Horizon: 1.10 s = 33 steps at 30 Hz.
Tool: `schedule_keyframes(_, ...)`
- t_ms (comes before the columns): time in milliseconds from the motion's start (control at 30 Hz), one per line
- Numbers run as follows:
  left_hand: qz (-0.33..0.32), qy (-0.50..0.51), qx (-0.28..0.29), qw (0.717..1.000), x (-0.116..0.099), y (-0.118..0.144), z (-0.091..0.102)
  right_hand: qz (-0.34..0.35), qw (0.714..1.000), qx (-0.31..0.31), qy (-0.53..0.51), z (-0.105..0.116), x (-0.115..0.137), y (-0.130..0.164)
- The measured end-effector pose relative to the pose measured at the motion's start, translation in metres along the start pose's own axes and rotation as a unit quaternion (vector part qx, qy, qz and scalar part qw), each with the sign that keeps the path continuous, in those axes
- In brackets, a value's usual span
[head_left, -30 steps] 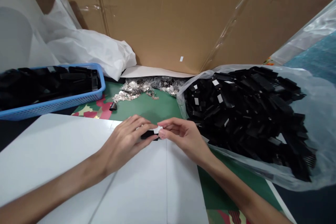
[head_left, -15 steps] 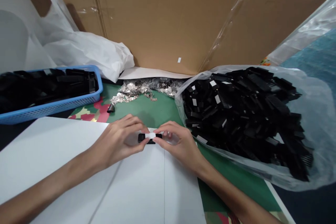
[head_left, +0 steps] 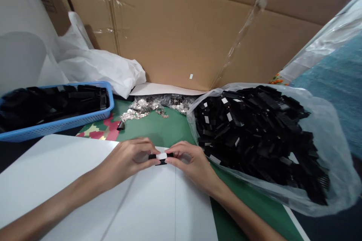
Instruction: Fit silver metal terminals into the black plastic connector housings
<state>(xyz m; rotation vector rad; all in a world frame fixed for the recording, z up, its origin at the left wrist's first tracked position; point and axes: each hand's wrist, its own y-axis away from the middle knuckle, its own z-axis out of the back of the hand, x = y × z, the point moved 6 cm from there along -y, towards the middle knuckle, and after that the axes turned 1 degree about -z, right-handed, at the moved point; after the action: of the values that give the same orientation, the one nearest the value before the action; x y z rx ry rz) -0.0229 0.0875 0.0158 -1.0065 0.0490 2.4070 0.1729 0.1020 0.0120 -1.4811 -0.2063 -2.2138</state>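
A small factory packing bench: a clear bag (head_left: 325,150) heaped with identical black plastic parts (head_left: 254,128), a blue basket (head_left: 56,126) of more, cardboard cartons (head_left: 175,34) behind.

Matt black plastic part (head_left: 161,157), glossy clear bag (head_left: 333,135), brown cardboard (head_left: 181,34)

A blue basket (head_left: 60,126) full of black parts sits far left, with a crumpled white bag (head_left: 98,69) behind it. A clear bag (head_left: 333,150) of black plastic pieces (head_left: 254,128) fills the right. Silver scraps (head_left: 154,103) lie on the green mat (head_left: 166,128) before the far cardboard wall (head_left: 181,34), and a white board (head_left: 85,192) lies near
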Motion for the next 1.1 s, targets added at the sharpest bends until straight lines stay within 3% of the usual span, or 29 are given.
schedule_keyframes(233, -0.081, -0.096, -0.006, 0.992, -0.008, 0.002, -0.002, 0.016, 0.998, -0.036, 0.044, -0.004, 0.002, 0.002)
schedule_keyframes(367, -0.151, -0.176, -0.018, 0.972, -0.019, 0.006, -0.005, 0.014, 0.997, -0.053, 0.062, -0.006, 0.0, 0.006)
schedule_keyframes(500, -0.187, -0.223, -0.028, 0.956, -0.026, 0.01, -0.009, 0.106, 0.981, -0.055, 0.154, -0.011, 0.006, 0.014)
schedule_keyframes(600, -0.173, -0.204, -0.022, 0.963, -0.028, 0.009, -0.01, 0.172, 0.96, -0.078, 0.209, -0.015, 0.008, 0.02)
schedule_keyframes(800, -0.078, -0.07, -0.015, 0.994, -0.02, 0.003, -0.003, 0.212, 0.941, -0.124, 0.234, -0.014, 0.009, 0.024)
schedule_keyframes(1100, 0.026, 0.072, -0.006, 0.997, 0.006, -0.002, -0.013, 0.166, 0.953, -0.096, 0.236, -0.012, 0.009, 0.02)
